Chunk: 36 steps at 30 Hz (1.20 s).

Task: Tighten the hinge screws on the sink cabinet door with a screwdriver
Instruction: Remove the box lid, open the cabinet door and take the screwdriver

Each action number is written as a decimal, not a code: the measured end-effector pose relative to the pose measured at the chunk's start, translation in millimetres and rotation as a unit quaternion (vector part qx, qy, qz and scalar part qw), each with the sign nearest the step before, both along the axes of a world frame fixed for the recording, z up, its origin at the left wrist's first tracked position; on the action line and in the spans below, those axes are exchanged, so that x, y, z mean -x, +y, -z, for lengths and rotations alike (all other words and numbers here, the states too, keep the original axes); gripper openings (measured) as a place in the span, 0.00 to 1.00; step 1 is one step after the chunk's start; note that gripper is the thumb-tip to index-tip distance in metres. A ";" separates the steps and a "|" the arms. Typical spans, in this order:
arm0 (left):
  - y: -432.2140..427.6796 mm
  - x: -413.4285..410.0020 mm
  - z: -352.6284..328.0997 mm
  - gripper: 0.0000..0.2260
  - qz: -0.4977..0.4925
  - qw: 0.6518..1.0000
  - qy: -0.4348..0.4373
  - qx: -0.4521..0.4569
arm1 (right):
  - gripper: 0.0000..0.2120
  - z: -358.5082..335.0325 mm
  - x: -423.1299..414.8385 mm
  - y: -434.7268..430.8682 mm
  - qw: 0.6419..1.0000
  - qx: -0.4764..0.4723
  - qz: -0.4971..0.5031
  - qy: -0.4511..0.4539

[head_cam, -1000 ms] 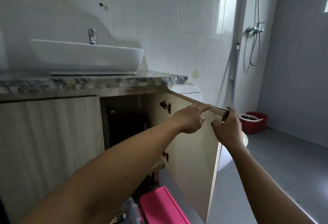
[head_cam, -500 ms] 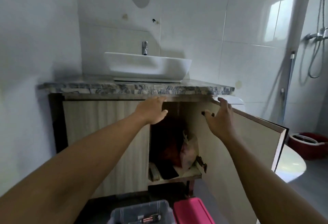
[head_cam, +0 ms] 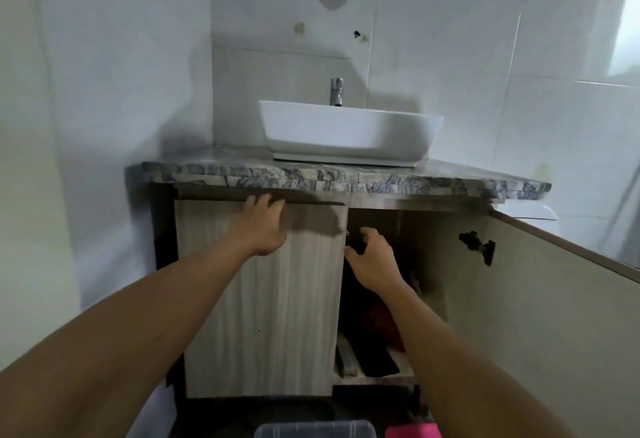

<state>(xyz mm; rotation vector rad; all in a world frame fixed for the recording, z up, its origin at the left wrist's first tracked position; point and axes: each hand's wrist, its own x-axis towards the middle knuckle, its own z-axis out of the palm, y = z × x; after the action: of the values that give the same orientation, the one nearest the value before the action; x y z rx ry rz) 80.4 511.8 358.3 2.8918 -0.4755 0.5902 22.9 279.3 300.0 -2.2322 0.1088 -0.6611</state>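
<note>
The sink cabinet has two wooden doors under a marble counter [head_cam: 346,177]. Its right door [head_cam: 554,316] stands swung open, and a dark hinge [head_cam: 477,245] shows on its inner face. The left door [head_cam: 263,299] is closed. My left hand [head_cam: 259,228] rests on that door's upper part, fingers hooked over its top edge. My right hand [head_cam: 372,257] reaches to the door's free right edge with fingers spread, thumb against the edge. No screwdriver is visible in either hand.
A white basin [head_cam: 349,132] with a chrome tap [head_cam: 336,91] sits on the counter. Inside the cabinet are dark and red items [head_cam: 381,326] on a shelf. A grey plastic box [head_cam: 315,429] and a pink box [head_cam: 412,430] sit on the floor below.
My view has swung left, from the open right door to the cabinet front. Both hands left the right door's top edge; the left is now on the closed left door, the right at its edge.
</note>
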 end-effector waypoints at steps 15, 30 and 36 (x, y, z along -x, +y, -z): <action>13.5 -29.3 19.0 0.33 -0.051 0.997 -0.048 -0.025 | 0.21 26.7 -94.2 13.0 0.990 -0.137 -0.043 -0.009; 9.8 55.9 -0.4 0.30 -0.054 0.978 0.081 0.183 | 0.12 34.2 44.2 44.4 0.986 -0.132 -0.064 -0.080; 11.9 73.6 -8.6 0.32 -0.072 0.966 0.085 0.234 | 0.09 35.7 76.0 59.4 0.987 -0.104 -0.083 -0.089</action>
<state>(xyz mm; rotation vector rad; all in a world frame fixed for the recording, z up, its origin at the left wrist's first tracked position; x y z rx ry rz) 6.8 523.8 366.9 2.5020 -0.0828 0.4017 -53.1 338.7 264.3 -1.9487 -0.0934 -0.7200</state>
